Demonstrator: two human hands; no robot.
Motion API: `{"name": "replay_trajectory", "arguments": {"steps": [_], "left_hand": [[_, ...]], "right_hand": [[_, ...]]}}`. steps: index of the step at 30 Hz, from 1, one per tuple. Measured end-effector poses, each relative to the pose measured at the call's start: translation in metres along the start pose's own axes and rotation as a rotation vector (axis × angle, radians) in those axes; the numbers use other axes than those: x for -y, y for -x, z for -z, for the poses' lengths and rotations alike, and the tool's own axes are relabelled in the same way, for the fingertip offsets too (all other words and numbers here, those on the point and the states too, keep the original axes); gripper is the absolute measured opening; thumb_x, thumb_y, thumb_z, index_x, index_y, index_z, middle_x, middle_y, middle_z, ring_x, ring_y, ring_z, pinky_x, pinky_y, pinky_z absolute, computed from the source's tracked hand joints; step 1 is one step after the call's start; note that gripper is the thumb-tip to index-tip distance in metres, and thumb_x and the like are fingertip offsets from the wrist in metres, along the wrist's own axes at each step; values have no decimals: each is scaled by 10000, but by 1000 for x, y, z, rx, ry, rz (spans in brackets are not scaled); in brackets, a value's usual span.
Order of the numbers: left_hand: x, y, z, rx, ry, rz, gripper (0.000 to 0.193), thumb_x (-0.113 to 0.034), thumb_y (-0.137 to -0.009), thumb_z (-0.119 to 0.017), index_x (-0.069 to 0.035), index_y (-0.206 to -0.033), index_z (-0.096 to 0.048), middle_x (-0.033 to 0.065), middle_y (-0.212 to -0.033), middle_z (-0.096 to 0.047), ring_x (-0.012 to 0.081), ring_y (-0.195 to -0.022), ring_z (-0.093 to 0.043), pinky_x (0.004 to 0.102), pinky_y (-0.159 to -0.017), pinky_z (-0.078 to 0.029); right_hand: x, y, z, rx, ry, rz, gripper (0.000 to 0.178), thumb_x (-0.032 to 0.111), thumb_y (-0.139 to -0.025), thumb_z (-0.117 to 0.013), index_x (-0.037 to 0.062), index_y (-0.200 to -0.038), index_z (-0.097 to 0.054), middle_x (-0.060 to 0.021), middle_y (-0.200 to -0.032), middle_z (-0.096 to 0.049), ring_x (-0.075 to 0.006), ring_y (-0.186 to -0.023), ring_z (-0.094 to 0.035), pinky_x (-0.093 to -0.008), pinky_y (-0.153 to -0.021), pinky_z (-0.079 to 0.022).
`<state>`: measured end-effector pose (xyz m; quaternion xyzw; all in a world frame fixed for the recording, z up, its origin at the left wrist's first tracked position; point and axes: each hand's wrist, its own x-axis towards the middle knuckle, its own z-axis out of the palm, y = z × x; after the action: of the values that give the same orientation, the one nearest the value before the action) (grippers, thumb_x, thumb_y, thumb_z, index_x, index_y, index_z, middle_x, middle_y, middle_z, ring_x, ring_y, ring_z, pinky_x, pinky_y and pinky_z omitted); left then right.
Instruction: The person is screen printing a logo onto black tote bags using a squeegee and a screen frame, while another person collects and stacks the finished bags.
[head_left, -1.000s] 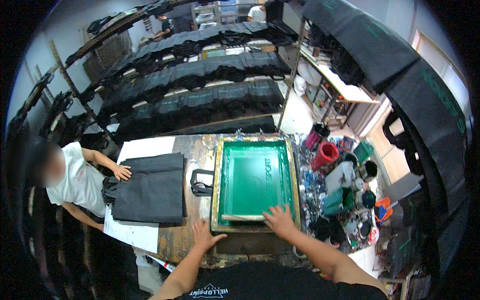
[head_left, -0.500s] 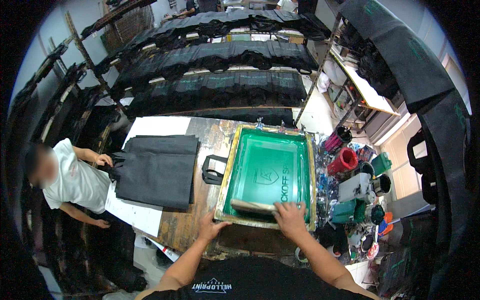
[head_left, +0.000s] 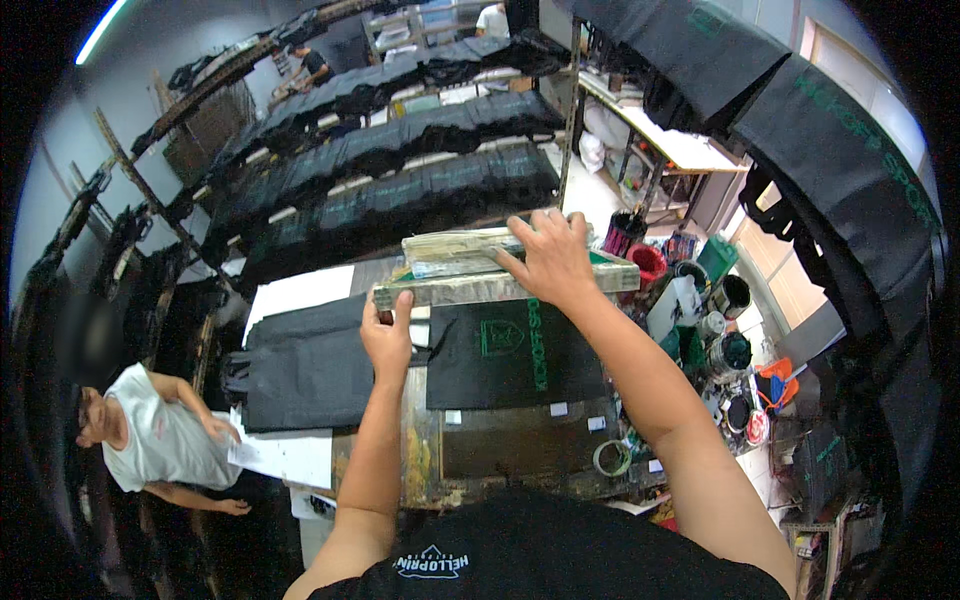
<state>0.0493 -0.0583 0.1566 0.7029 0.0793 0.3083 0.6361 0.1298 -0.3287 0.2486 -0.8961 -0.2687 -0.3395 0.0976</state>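
The screen printing frame (head_left: 470, 293) is tilted up, its near edge raised off the table. My left hand (head_left: 388, 335) is closed around its near left corner, thumb on the front. My right hand (head_left: 552, 258) is wrapped round the wooden squeegee (head_left: 450, 255), which lies across the raised frame; the squeegee's blade is hidden. Below the frame, a black fabric bag (head_left: 500, 365) lies flat on the table, bearing a green crest and green lettering. A stack of black bags (head_left: 305, 370) rests on white paper to the left.
A co-worker (head_left: 165, 430) in a white shirt stands at the left beside the stack. Ink pots and a red bucket (head_left: 646, 264) crowd the right side. A tape roll (head_left: 612, 458) sits near the front edge. Racks of black bags (head_left: 400, 190) stand behind the table.
The frame's near edge has swung up, uncovering the printed bag. My left hand has come onto the frame's corner, and my right hand has moved away from me with the squeegee.
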Motion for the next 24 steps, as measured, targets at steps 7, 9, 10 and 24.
{"name": "replay_trajectory", "arguments": {"steps": [7, 9, 10, 24], "left_hand": [[150, 83, 29, 208, -770, 211, 988, -533, -892, -755, 141, -1503, -370, 363, -1453, -468, 483, -1350, -479, 464, -1129, -394], [226, 132, 73, 235, -1119, 289, 980, -490, -877, -773, 136, -1505, -356, 382, -1401, -489, 494, -1333, -483, 507, -1139, -366], [244, 142, 74, 227, -1205, 316, 961, -454, -867, -788, 133, -1497, -362, 381, -1362, -516, 493, -1309, -500, 519, -1132, -366], [201, 79, 24, 139, -675, 57, 380, -264, -842, -794, 28, -1056, -676, 266, -967, -710, 459, -899, -671, 491, -791, -527]], "right_hand": [[-17, -45, -5, 28, -4, -33, 494, 584, -889, -662, 135, -1092, -706, -100, -924, -644, -279, -945, -608, -476, -841, -396], [-10, -54, -6, 1, -13, -16, 504, 589, -890, -659, 130, -1094, -705, -103, -923, -645, -281, -942, -610, -477, -839, -395], [-15, -57, -6, -6, 4, -15, 508, 592, -891, -658, 128, -1095, -704, -105, -922, -645, -283, -941, -610, -478, -837, -395], [-29, -58, -11, 58, 70, -75, 525, 597, -912, -624, 109, -1097, -677, -123, -990, -675, -320, -1032, -628, -546, -949, -391]]}}
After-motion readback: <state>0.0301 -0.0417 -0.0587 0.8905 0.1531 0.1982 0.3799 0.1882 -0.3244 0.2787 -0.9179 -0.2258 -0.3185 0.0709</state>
